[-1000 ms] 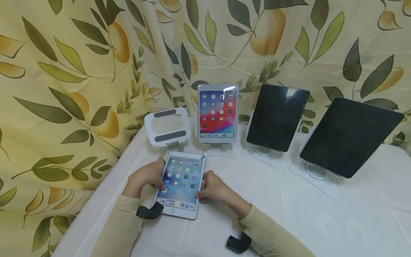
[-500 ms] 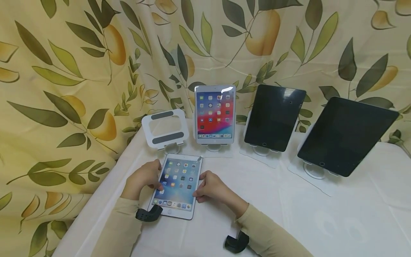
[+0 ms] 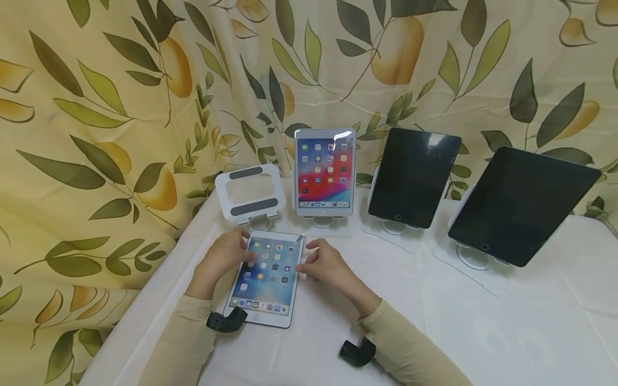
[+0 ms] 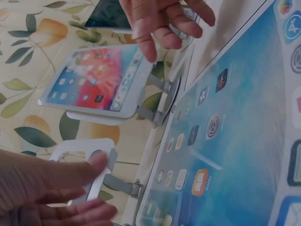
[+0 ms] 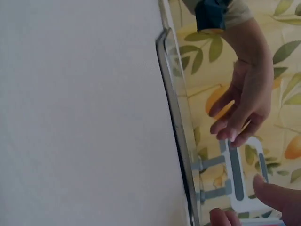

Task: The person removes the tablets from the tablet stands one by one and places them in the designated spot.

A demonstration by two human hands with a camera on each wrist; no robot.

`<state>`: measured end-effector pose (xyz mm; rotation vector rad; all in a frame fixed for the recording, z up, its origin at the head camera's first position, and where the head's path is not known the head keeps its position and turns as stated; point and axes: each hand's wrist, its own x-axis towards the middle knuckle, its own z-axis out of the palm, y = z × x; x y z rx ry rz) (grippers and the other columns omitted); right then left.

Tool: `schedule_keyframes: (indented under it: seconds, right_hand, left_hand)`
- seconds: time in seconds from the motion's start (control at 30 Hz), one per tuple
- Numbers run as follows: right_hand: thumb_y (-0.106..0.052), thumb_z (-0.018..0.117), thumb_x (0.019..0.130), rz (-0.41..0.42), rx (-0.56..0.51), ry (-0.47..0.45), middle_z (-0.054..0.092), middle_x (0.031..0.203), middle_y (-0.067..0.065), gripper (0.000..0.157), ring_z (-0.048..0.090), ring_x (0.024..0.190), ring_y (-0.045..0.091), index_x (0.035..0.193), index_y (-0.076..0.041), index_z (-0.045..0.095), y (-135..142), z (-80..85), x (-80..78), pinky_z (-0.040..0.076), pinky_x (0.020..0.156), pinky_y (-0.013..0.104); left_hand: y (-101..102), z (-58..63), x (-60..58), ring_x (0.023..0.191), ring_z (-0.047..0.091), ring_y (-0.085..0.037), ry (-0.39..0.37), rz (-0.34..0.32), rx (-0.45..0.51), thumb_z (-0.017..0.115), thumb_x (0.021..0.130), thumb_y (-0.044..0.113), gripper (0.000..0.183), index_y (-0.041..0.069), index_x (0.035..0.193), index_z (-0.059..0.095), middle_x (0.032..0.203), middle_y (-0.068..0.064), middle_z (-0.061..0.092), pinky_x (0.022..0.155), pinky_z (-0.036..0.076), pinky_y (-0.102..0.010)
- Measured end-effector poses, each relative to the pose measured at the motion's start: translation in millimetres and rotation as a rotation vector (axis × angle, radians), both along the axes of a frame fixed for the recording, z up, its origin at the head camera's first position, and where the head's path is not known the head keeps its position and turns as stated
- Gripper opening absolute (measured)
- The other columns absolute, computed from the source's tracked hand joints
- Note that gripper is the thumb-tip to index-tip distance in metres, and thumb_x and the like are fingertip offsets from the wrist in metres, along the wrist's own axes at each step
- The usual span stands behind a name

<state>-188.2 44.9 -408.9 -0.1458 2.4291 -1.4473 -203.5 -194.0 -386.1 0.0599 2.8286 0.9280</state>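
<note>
A white-framed tablet (image 3: 267, 276) with a lit blue home screen lies face up on the white table, between both hands. My left hand (image 3: 223, 260) hovers by its upper left edge; the left wrist view shows that hand (image 4: 56, 183) with thumb and fingers apart, gripping nothing. At the tablet's right edge is my right hand (image 3: 330, 271), its fingers loosely spread in the left wrist view and holding nothing. Seen edge-on in the right wrist view, the tablet (image 5: 174, 108) lies flat. Just behind it stands a white tablet stand (image 3: 253, 205) with grey pads and no tablet on it.
Along the back, a white tablet (image 3: 324, 171) with a red-blue screen and two dark-screened tablets, one medium (image 3: 414, 177) and one larger (image 3: 523, 206), rest on similar stands. A leaf-patterned curtain (image 3: 120, 134) hangs behind the white tablecloth (image 3: 386, 279).
Both hands have let go of the tablet's side edges and moved up toward its far end, fingers loosened. The tablet stays flat in place.
</note>
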Motion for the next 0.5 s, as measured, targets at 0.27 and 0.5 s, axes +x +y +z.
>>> schedule_keyframes:
  seconds: [0.27,0.5]
  right_hand:
    - [-0.028,0.074,0.082,-0.146,-0.069,0.047,0.064,0.098,0.014,0.062,0.068,0.078,0.024,0.129,-0.002,0.043,13.3,10.6,-17.2,0.057,0.067,0.032]
    - [-0.034,0.073,0.083,-0.188,0.016,0.171,0.064,0.107,0.016,0.067,0.064,0.088,0.027,0.132,-0.003,0.039,31.5,24.1,-38.3,0.056,0.073,0.033]
  left_hand:
    - [13.4,-1.2,-9.3,0.097,0.065,-0.032,0.183,0.106,0.294,0.076,0.080,0.017,0.058,0.001,0.127,0.046,0.109,-0.019,0.062,0.076,0.054,-0.039]
    - [38.2,-0.8,-27.1,0.092,0.065,-0.028,0.272,0.139,0.410,0.078,0.078,0.021,0.066,0.004,0.132,0.044,0.110,-0.016,0.062,0.071,0.056,-0.034]
